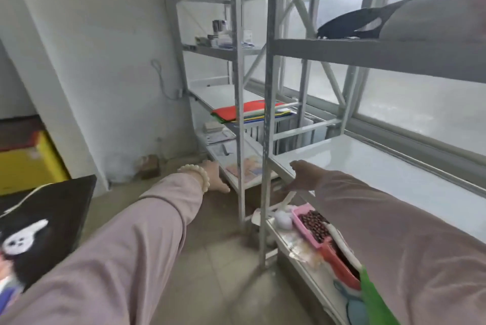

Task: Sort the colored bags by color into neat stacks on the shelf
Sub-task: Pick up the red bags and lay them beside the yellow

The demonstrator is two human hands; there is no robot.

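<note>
A stack of flat colored bags [243, 111], red on top with yellow, blue and green edges below, lies on the middle shelf of the far rack. My left hand [217, 174], with a bead bracelet at the wrist, reaches out with straight fingers near the low shelf [236, 164] and holds nothing. My right hand [302, 176] hovers with relaxed fingers at the corner of the near rack's white shelf [368, 167], gripping nothing I can see. A green bag [374, 298] shows below my right sleeve. On the upper shelf lies a black bag [349, 26].
Grey metal uprights [267, 114] stand between my hands. The bottom shelf holds a pink tray of dark beads [313, 224] and printed bags. A black bag with a white ghost print [39, 224] lies at the left, with a yellow box [29, 164] behind it. Windows run along the right.
</note>
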